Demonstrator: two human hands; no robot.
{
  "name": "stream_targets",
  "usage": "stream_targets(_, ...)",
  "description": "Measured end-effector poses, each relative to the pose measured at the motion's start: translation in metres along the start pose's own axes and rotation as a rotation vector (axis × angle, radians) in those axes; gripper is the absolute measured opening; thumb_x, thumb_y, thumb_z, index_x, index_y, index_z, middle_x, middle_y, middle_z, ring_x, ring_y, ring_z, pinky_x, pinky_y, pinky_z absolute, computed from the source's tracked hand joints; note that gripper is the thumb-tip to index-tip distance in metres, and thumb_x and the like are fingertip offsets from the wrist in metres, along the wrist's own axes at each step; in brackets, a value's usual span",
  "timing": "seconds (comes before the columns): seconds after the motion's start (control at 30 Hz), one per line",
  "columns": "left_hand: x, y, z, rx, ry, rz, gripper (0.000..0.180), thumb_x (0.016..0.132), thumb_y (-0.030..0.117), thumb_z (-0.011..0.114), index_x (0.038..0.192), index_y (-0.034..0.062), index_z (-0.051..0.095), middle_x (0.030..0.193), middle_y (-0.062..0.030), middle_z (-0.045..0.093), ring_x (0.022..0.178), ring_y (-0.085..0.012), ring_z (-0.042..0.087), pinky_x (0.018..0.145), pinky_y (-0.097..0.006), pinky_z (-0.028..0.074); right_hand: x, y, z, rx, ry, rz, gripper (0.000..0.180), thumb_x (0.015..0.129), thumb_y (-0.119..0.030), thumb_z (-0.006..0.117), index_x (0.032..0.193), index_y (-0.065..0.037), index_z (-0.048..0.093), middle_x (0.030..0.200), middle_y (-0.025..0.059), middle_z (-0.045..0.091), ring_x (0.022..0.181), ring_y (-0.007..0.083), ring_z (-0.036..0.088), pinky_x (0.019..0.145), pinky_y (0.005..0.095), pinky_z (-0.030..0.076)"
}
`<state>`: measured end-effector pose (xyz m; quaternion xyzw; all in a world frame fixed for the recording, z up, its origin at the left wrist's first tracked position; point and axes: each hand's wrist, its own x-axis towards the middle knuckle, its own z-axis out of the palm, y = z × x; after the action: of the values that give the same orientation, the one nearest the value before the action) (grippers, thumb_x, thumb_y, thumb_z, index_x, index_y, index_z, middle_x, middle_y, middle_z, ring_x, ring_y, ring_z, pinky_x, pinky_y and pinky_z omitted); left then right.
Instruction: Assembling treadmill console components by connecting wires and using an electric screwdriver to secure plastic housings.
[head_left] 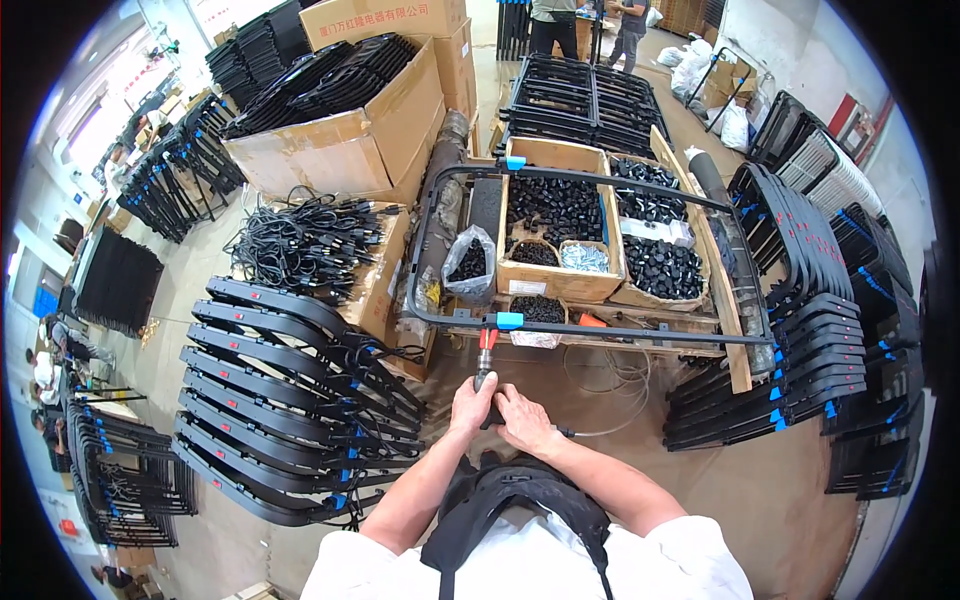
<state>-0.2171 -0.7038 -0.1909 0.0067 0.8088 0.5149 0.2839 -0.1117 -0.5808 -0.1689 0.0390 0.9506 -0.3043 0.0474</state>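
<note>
Between both hands is a driver tool with a red and metal nose, apparently a powered screwdriver. My left hand closes around its body. My right hand is wrapped around its rear part, where a thin hose runs off to the right. The tool's nose points away from me and meets the near bar of a black tubular frame, beside a blue clip. This rounded frame lies flat across the workbench, over the parts boxes. Another blue clip sits on its far bar. The tool's very tip is hidden.
Under the frame, a wooden box holds black parts and screws. Tangled black cables lie on a carton at left. Stacked black frames stand near left, more frames at right. A large carton stands far left.
</note>
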Motion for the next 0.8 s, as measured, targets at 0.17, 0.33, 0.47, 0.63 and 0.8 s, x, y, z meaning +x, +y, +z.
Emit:
stream_targets(0.17, -0.007, -0.01, 0.003, -0.028, -0.001, -0.018, 0.054, 0.102, 0.052, 0.067, 0.112, -0.0009, 0.07, 0.097, -0.0097, 0.071, 0.092, -0.0187, 0.062, 0.084, -0.038, 0.052, -0.008, -0.006, -0.004, -0.02, -0.027, -0.006, 0.054, 0.082, -0.02, 0.078, 0.127, -0.002, 0.054, 0.13, 0.0258, 0.054, 0.116, 0.0429, 0.064, 0.094, 0.0551, 0.056)
stream_targets(0.33, -0.014, -0.02, 0.024, -0.075, -0.054, -0.002, 0.048, 0.102, 0.049, 0.067, 0.102, 0.0009, 0.069, 0.089, -0.0045, 0.068, 0.086, -0.0154, 0.059, 0.081, -0.036, 0.051, -0.028, -0.004, -0.015, -0.06, -0.068, 0.114, 0.063, 0.081, -0.023, 0.081, 0.131, -0.001, 0.051, 0.123, 0.0249, 0.06, 0.114, 0.0435, 0.066, 0.094, 0.0542, 0.056)
stream_targets(0.47, -0.009, -0.011, 0.04, -0.092, -0.067, 0.025, 0.047, 0.102, 0.049, 0.068, 0.099, 0.0018, 0.068, 0.085, -0.003, 0.066, 0.083, -0.0145, 0.058, 0.078, -0.036, 0.05, -0.034, 0.01, -0.021, -0.084, 0.034, 0.115, 0.066, 0.082, -0.025, 0.081, 0.135, -0.001, 0.048, 0.114, 0.0239, 0.065, 0.11, 0.0425, 0.068, 0.093, 0.0533, 0.056)
stream_targets(0.63, -0.009, -0.008, 0.04, -0.139, -0.033, 0.016, 0.048, 0.102, 0.048, 0.068, 0.107, 0.0005, 0.07, 0.094, -0.0064, 0.069, 0.089, -0.0161, 0.06, 0.083, -0.036, 0.051, -0.027, 0.016, -0.02, -0.082, -0.013, 0.147, 0.075, 0.083, -0.027, 0.081, 0.142, 0.001, 0.046, 0.12, 0.0252, 0.066, 0.113, 0.0425, 0.068, 0.096, 0.0516, 0.056)
stream_targets(0.8, -0.007, 0.001, 0.037, -0.084, -0.054, -0.001, 0.049, 0.102, 0.048, 0.068, 0.112, -0.0008, 0.07, 0.099, -0.0079, 0.071, 0.092, -0.018, 0.061, 0.086, -0.037, 0.052, -0.025, 0.025, -0.013, -0.038, -0.004, 0.134, 0.079, 0.08, -0.025, 0.082, 0.144, 0.002, 0.044, 0.12, 0.0263, 0.067, 0.115, 0.0441, 0.067, 0.1, 0.0513, 0.055)
